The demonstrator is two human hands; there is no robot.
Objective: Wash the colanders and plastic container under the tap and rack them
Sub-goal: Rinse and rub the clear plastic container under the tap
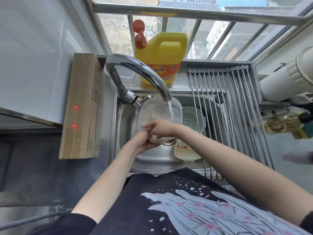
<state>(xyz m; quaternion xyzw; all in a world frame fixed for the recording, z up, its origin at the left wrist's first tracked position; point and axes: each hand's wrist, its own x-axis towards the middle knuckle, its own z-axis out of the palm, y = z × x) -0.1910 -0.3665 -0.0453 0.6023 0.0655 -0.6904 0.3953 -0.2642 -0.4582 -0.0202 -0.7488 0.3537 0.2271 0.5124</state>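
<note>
- Steel sink (149,160) below a barred window; roll-up rack (225,106) laid across its right half.
- Clear plastic container (159,114) held tilted under the tap (135,73), water running into it.
- Left hand (144,143) gripping its near rim from below; right hand (159,128) pinching that rim from above.
- 2 colanders in the sink right of the container: green colander (191,119), cream colander (184,151).

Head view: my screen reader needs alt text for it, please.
Both hands, left hand and right hand, hold a clear plastic container under the running tap over a steel sink. A green colander and a cream colander lie in the sink, beside a bare roll-up rack.
</note>
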